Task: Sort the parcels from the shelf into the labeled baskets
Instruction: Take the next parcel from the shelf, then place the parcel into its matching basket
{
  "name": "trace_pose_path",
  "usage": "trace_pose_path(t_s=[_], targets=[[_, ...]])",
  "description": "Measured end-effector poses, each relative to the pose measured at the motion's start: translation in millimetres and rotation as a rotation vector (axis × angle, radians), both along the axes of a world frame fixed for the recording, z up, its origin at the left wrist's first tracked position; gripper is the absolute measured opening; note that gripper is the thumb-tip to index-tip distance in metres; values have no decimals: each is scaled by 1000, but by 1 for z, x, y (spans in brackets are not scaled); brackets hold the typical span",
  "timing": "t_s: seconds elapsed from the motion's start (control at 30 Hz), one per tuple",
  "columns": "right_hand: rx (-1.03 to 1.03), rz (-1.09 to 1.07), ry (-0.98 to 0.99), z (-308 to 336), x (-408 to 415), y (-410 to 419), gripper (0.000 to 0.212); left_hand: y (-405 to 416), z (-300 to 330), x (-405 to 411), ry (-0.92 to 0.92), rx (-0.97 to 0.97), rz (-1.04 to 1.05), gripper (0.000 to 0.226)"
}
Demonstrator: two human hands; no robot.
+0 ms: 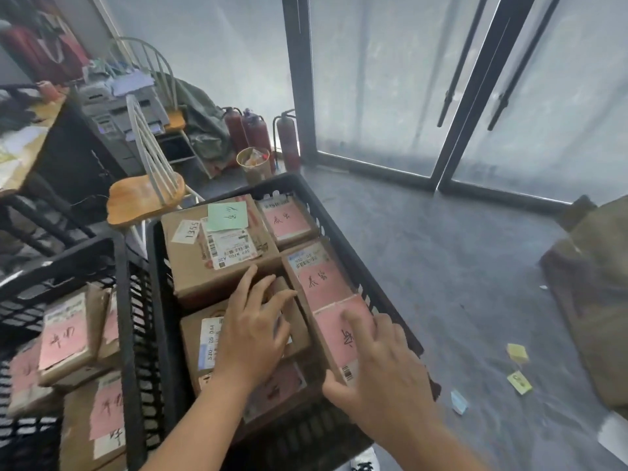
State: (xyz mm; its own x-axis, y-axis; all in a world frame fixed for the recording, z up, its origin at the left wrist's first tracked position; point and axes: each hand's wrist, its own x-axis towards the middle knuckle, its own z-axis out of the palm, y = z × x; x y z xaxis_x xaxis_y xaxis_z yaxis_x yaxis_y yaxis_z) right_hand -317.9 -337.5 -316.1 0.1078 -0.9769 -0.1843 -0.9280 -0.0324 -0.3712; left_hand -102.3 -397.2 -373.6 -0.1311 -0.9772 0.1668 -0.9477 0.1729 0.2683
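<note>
1. I see a black basket (343, 229) in the middle, packed with cardboard parcels.
2. My left hand (253, 329) lies flat on a brown parcel (204, 345) near the basket's centre, fingers straight and spread, pressing, not gripping.
3. My right hand (380, 368) is on a long parcel with pink labels (326, 290) along the basket's right wall; the thumb hooks its near end, the index finger lies on the pink label, the other fingers are loosely spread. It looks like a light hold on the near end; how firm, I can't tell.
4. That long parcel is tilted, its right edge up against the basket wall.
5. A large parcel with a green note (217, 243) sits at the far left of the basket; a small pink-labelled parcel (287, 217) is in the far right corner.
6. A second black basket (119, 300) stands just to the left, touching the first, also holding pink-labelled parcels (66, 334).
7. Behind: a wooden chair (146, 195), red fire extinguishers (258, 130), a paper cup (253, 163).
8. Sticky notes (518, 382) lie scattered on the grey floor at right.
</note>
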Motion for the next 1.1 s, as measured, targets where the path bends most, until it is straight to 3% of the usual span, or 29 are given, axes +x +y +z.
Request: trace_pose_path(t_s=[0.33,0.5,0.6,0.8,1.1], targets=[[180,44,-55,-24,-1,-16,92,6,-4,-1,71,30,8,42],[105,92,-59,-13,-3,-16,96,13,15,-8,279,51,53,45],[-39,172,-79,10,0,-23,83,19,45,-18,401,-28,117,44],[-295,443,-165,59,25,-61,73,36,109,-10,395,-99,222,38],[-338,923,-162,118,93,-54,74,125,177,35,277,-182,561,39]])
